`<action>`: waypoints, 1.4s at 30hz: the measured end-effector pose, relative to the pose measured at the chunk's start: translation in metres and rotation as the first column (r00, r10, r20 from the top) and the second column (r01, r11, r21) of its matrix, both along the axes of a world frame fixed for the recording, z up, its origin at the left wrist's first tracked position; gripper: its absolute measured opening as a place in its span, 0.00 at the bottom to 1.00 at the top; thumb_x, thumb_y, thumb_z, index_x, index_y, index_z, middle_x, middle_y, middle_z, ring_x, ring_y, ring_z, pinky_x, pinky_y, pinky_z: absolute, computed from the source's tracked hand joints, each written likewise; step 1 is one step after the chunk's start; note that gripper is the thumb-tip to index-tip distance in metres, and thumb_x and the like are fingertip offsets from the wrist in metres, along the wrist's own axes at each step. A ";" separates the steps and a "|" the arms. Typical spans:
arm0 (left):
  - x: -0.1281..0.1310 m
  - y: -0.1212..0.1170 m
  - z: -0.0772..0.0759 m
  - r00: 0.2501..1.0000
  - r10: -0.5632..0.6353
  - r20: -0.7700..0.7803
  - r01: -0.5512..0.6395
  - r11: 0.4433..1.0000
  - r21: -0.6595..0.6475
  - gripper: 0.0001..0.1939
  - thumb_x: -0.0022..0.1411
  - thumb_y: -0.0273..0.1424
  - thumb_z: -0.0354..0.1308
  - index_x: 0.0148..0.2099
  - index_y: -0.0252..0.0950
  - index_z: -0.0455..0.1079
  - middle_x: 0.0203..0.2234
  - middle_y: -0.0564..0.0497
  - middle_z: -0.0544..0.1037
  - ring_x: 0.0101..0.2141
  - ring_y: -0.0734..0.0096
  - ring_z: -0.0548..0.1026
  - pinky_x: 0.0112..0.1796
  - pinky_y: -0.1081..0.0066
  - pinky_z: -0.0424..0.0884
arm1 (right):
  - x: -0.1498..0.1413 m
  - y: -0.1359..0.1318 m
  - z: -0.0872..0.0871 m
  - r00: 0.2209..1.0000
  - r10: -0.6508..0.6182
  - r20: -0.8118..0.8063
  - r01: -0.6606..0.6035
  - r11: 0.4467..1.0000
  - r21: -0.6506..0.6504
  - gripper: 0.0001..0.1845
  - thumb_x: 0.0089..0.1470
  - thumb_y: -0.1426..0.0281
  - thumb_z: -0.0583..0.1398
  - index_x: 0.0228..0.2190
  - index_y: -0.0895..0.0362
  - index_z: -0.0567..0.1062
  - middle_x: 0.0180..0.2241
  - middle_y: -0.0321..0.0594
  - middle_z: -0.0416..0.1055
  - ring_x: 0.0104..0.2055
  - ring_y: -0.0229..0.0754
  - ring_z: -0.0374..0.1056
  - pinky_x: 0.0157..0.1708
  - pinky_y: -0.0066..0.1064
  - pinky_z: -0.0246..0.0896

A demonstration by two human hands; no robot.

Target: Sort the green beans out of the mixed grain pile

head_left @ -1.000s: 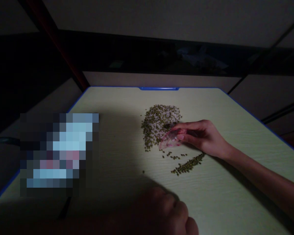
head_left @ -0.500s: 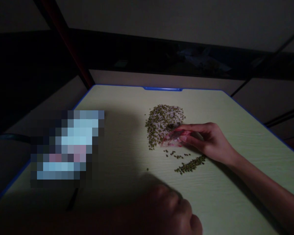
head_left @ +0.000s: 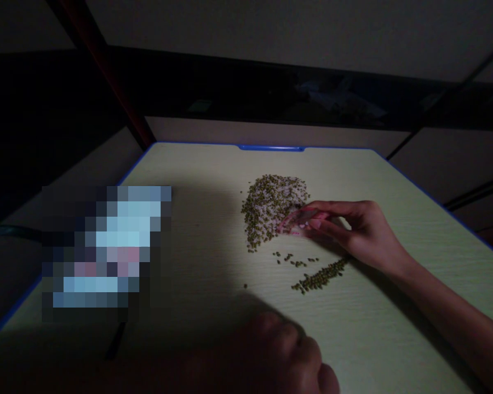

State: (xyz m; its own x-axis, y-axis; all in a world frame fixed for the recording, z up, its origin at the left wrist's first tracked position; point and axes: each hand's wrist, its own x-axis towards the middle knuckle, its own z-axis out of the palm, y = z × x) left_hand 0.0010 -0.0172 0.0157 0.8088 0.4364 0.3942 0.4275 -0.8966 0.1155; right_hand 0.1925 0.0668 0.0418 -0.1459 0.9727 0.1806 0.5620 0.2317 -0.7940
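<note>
Thumb and fingers of my right hand (head_left: 365,235) pinch a small see-through plastic bag (head_left: 298,224) with red print. It is at the right edge of a spread pile of green beans and small whitish grains (head_left: 271,205). Below that hand lies a narrow heap of green beans (head_left: 320,276), with several loose beans (head_left: 290,258) between heap and pile. My left hand (head_left: 291,350) rests in shadow near the front of the table, curled into a fist; nothing shows in it.
At the left of the light wood-grain table (head_left: 197,230) is a pixelated bright screen (head_left: 123,230). A dark strip (head_left: 115,339) lies below it. Blue edging (head_left: 271,148) runs round the tabletop. One stray bean (head_left: 245,285) lies above my left hand. Pale panels (head_left: 271,27) stand behind.
My right hand has moved slightly right and up, drawing the plastic bag a little away from the pile's lower edge. The left hand stays put.
</note>
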 end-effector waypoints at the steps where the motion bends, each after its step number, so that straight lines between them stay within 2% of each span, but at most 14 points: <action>1: 0.000 0.001 0.000 0.999 -0.021 -0.033 0.022 1.000 0.021 0.12 0.47 0.27 0.61 0.24 0.36 0.57 0.17 0.58 0.63 0.19 0.78 0.60 0.18 0.74 0.53 | 0.000 0.000 0.000 1.000 -0.006 0.006 0.005 1.000 0.005 0.14 0.46 0.71 0.60 0.38 0.62 0.76 0.29 0.41 0.77 0.28 0.39 0.69 0.28 0.29 0.66; 5: -0.003 0.005 0.000 0.990 -0.077 -0.116 0.075 0.997 -0.019 0.08 0.55 0.29 0.55 0.26 0.35 0.60 0.18 0.56 0.65 0.21 0.78 0.62 0.24 0.76 0.59 | -0.001 0.001 -0.001 0.999 -0.027 0.028 0.026 0.999 0.039 0.13 0.47 0.70 0.60 0.36 0.61 0.77 0.28 0.41 0.77 0.28 0.39 0.69 0.30 0.30 0.66; 14: -0.004 0.008 0.002 0.983 -0.114 -0.143 0.107 0.993 -0.056 0.09 0.58 0.31 0.53 0.26 0.34 0.61 0.18 0.55 0.65 0.22 0.78 0.63 0.27 0.76 0.62 | -0.008 0.002 -0.005 1.000 0.020 -0.011 -0.019 1.000 0.023 0.13 0.48 0.69 0.60 0.38 0.59 0.77 0.28 0.39 0.76 0.27 0.38 0.70 0.27 0.29 0.66; 20: -0.004 0.007 0.005 0.980 -0.124 -0.156 0.116 0.991 -0.062 0.09 0.58 0.31 0.53 0.27 0.34 0.61 0.19 0.55 0.65 0.22 0.78 0.62 0.27 0.76 0.62 | -0.009 0.002 -0.002 0.998 0.056 0.002 -0.056 0.998 0.032 0.12 0.49 0.71 0.59 0.38 0.59 0.77 0.36 0.41 0.77 0.33 0.40 0.71 0.31 0.29 0.67; 25: -0.001 0.008 0.008 0.981 -0.132 -0.145 0.125 0.991 -0.057 0.09 0.56 0.29 0.54 0.26 0.34 0.59 0.20 0.56 0.65 0.22 0.78 0.61 0.24 0.76 0.59 | -0.006 0.002 -0.001 0.994 0.112 0.000 -0.112 0.993 0.036 0.12 0.49 0.71 0.60 0.38 0.57 0.77 0.36 0.38 0.77 0.35 0.39 0.72 0.35 0.28 0.68; 30: -0.001 0.007 0.004 0.990 -0.113 -0.089 0.106 0.991 -0.081 0.14 0.52 0.27 0.56 0.23 0.37 0.52 0.18 0.58 0.60 0.19 0.75 0.57 0.17 0.70 0.46 | -0.003 0.002 -0.001 0.997 0.076 0.022 -0.077 0.996 0.049 0.12 0.48 0.71 0.60 0.37 0.57 0.77 0.35 0.39 0.77 0.33 0.39 0.72 0.33 0.29 0.69; 32: -0.002 0.006 0.003 0.988 -0.118 -0.102 0.112 0.992 -0.064 0.13 0.53 0.26 0.55 0.23 0.37 0.52 0.18 0.58 0.61 0.19 0.75 0.57 0.17 0.69 0.47 | -0.001 0.002 -0.001 0.998 0.053 0.033 -0.055 0.997 0.060 0.12 0.48 0.72 0.60 0.37 0.58 0.77 0.35 0.40 0.77 0.34 0.40 0.72 0.34 0.30 0.69; 37: -0.002 0.005 0.005 0.983 -0.113 -0.146 0.103 0.992 -0.070 0.08 0.58 0.29 0.51 0.27 0.34 0.61 0.18 0.55 0.65 0.22 0.78 0.61 0.25 0.75 0.60 | 0.005 0.003 -0.001 0.996 0.086 0.021 -0.087 0.994 0.073 0.12 0.48 0.72 0.60 0.37 0.57 0.78 0.37 0.40 0.77 0.36 0.40 0.72 0.37 0.29 0.68; 42: -0.005 0.004 0.001 0.993 -0.056 -0.104 0.045 0.993 -0.108 0.08 0.59 0.29 0.50 0.27 0.35 0.63 0.18 0.55 0.65 0.22 0.77 0.62 0.25 0.75 0.60 | 0.008 0.001 -0.002 0.990 0.144 -0.004 -0.144 0.988 0.055 0.12 0.49 0.72 0.60 0.38 0.57 0.77 0.39 0.39 0.76 0.37 0.38 0.72 0.37 0.26 0.68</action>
